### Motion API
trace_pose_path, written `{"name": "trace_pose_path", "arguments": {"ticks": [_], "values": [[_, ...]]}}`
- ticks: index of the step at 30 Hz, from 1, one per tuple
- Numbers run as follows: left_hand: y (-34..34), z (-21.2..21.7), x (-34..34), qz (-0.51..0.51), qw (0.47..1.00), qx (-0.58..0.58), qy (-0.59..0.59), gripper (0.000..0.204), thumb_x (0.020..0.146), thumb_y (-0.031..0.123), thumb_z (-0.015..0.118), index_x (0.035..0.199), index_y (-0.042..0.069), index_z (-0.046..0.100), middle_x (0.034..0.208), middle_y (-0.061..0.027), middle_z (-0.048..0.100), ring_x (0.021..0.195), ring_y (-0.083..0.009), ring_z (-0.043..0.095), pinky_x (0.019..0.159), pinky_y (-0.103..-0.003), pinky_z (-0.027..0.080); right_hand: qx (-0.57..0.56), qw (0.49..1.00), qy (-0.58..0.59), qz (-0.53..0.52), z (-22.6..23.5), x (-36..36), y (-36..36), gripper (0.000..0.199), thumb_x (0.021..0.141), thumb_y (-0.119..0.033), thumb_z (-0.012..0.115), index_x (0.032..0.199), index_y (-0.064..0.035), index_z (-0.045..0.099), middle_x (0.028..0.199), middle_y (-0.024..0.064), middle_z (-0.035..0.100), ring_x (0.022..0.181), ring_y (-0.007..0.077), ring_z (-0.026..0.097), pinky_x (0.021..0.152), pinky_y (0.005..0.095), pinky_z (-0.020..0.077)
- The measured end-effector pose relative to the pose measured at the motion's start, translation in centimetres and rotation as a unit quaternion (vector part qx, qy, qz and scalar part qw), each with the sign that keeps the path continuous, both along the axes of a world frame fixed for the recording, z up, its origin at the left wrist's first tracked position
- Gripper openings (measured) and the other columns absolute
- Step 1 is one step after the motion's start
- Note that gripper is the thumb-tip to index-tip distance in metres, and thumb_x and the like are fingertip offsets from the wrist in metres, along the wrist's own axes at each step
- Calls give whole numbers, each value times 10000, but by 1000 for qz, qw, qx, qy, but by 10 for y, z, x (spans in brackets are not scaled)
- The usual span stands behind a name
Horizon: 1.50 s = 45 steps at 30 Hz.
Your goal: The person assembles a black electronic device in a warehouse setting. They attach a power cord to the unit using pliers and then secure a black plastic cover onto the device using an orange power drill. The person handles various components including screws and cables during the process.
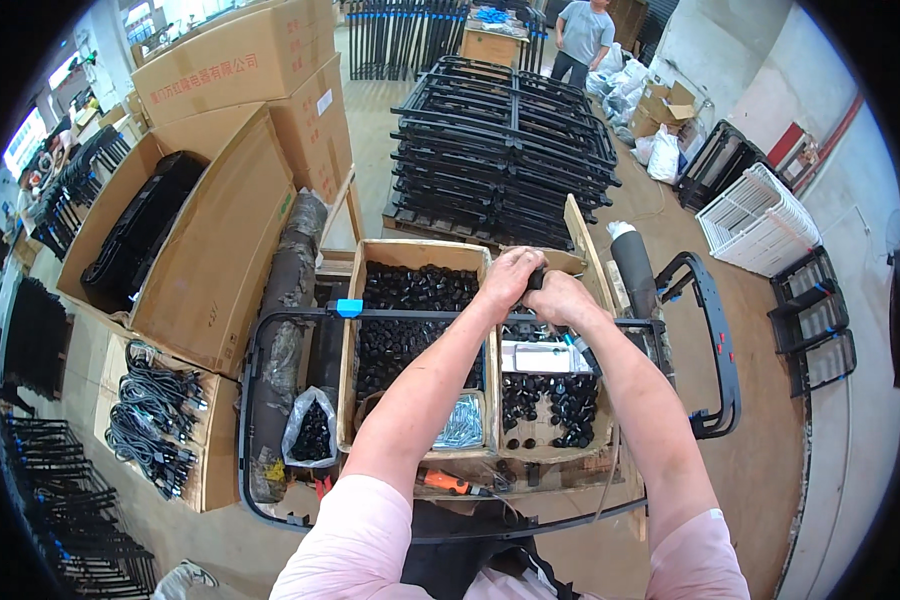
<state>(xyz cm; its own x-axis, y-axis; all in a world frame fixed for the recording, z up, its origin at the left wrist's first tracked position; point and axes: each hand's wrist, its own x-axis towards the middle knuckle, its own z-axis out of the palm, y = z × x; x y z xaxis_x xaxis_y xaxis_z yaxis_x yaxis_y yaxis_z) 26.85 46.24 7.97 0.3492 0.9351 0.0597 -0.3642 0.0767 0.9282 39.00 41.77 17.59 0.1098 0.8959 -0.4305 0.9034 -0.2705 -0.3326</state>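
Both arms reach forward over wooden parts boxes. My left hand (511,278) is closed, fingers curled, at the far end of the right-hand box (606,296). Beside it my right hand (561,299) is closed too, the two nearly touching. A small black piece (536,279) shows between them, partly hidden by the fingers. Under the hands a black tubular frame (425,315) runs across the boxes. The left box (346,395) holds many black plastic caps (420,285) and a tray of silver screws (461,422). More black caps (573,425) lie in the right box, near a white carton (542,357).
An orange-handled tool (450,483) lies at the near edge. A bag of black parts (312,430) and bundled cables (150,420) are on the left, below a large carton (220,240). Black frames (505,150) are stacked ahead. A person (584,40) stands far back.
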Motion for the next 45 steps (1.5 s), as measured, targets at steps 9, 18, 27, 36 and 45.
{"name": "trace_pose_path", "arguments": {"ticks": [9, 18, 27, 36, 45], "values": [[-9, 0, -4, -20, 999, -27, 0, 289, 1088, 285, 601, 1127, 28, 729, 1083, -43, 706, 1023, -140, 622, 963, -319, 496, -6, 1000, 9, -18, -8, -4, -5, 419, 825, -399, 718, 759, 14, 740, 671, 138, 715, 646, 267, 721, 670, 409, 557], [-9, -5, -8, -33, 999, -30, 4, 328, 1097, 319, 594, 1156, 24, 725, 1127, -53, 705, 1072, -144, 624, 983, -325, 493, -43, 984, 162, -65, -23, 1, 3, 184, 791, -150, 741, 769, 30, 715, 710, 120, 708, 634, 217, 699, 559, 374, 529], [-3, -5, -15, -61, 998, -30, 6, 374, 1082, 371, 617, 1152, 25, 744, 1081, -61, 738, 1014, -145, 650, 929, -337, 524, -27, 982, 176, -66, -22, -5, 10, 117, 758, -20, 733, 849, 49, 708, 776, 136, 714, 621, 208, 682, 510, 360, 520], [-9, 15, -5, -38, 999, 5, -1, 315, 1077, 314, 623, 1073, 23, 745, 1045, -41, 714, 984, -139, 628, 916, -326, 512, 40, 999, 29, -3, 7, -3, -11, 328, 727, -157, 766, 937, 93, 740, 859, 185, 763, 734, 285, 739, 678, 399, 576], [-197, 49, -7, -143, 989, -13, -31, 215, 1108, 239, 613, 1139, 37, 679, 1037, 5, 664, 974, -82, 581, 897, -286, 501, -52, 993, -71, 77, 85, -2, -202, 493, 826, -367, 690, 905, 116, 745, 930, 305, 757, 962, 439, 755, 901, 500, 591]]}}
